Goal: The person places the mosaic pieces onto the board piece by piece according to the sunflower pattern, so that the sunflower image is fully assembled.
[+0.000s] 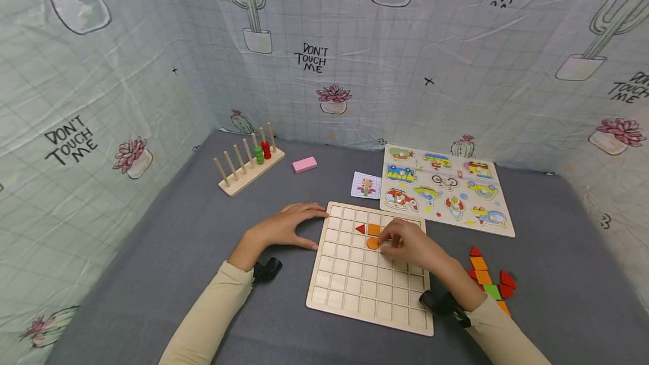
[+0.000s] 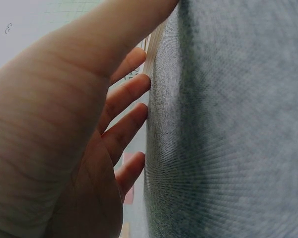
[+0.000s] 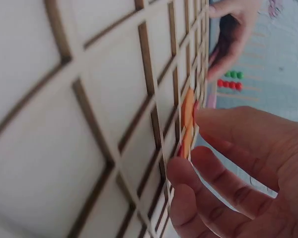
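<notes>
A pale wooden grid board (image 1: pixel 355 297) lies on the grey cloth. My left hand (image 1: pixel 289 227) rests at its left edge, thumb and fingers spread, fingertips against the rim. Over the board's upper middle is my right hand (image 1: pixel 413 244), its fingers bent and low over the cells. Beside its fingertips lie an orange circle (image 1: pixel 372 243) and, above that, an orange square (image 1: pixel 374 230). A red triangle (image 1: pixel 360 228) sits left of the square. In the right wrist view, a red sliver (image 3: pixel 181 150) shows at the index fingertip, mostly hidden; thumb and index finger stand apart.
Loose red, orange and green pieces (image 1: pixel 484 277) lie right of the board. Behind it are a patterned card (image 1: pixel 366 185) and a vehicle puzzle board (image 1: pixel 441 185). A peg stand (image 1: pixel 253 172) with green and red beads and a pink block (image 1: pixel 305 164) stand back left.
</notes>
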`<state>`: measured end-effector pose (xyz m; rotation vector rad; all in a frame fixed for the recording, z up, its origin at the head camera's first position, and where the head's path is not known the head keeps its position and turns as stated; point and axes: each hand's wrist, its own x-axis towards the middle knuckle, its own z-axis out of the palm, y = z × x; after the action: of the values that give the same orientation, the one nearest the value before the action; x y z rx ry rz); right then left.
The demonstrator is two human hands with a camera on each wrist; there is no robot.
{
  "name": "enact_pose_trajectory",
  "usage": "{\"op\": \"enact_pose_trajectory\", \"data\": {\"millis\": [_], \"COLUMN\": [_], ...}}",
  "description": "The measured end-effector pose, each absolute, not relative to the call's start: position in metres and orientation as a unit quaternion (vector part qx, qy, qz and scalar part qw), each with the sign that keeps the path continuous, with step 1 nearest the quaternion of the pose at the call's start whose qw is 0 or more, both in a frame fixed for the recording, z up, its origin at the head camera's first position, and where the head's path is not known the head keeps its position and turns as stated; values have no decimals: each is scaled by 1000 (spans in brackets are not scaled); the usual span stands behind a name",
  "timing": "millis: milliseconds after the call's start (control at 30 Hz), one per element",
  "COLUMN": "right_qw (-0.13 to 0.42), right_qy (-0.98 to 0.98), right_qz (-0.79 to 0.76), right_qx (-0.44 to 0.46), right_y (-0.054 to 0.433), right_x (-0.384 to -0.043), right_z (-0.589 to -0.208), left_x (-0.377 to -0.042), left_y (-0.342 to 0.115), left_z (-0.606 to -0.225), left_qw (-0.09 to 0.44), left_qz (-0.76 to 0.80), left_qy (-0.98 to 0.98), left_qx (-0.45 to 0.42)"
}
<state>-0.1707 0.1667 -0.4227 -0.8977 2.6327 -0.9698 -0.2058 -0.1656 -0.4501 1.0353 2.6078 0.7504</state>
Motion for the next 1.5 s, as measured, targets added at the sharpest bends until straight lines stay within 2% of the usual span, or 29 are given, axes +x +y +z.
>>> {"op": "enact_pose_trajectory", "data": {"millis": [500, 867, 1500], "right_qw": [66, 57, 118], "right_qy": [908, 924, 947], "right_qz": [-337, -321, -281], "right_qx": [-238, -201, -98], "right_y": [224, 262, 314], "right_x": [-155, -143, -136], "right_z": [-422, -401, -409], "left_x": [-206, -207, -206], "left_y": [-165, -169, -165], "left_z": [-451, -454, -451], "left_qw": [113, 108, 116], "left_qz": [266, 264, 265], "left_qy": [888, 888, 887], "left_qx": [359, 360, 361]}}
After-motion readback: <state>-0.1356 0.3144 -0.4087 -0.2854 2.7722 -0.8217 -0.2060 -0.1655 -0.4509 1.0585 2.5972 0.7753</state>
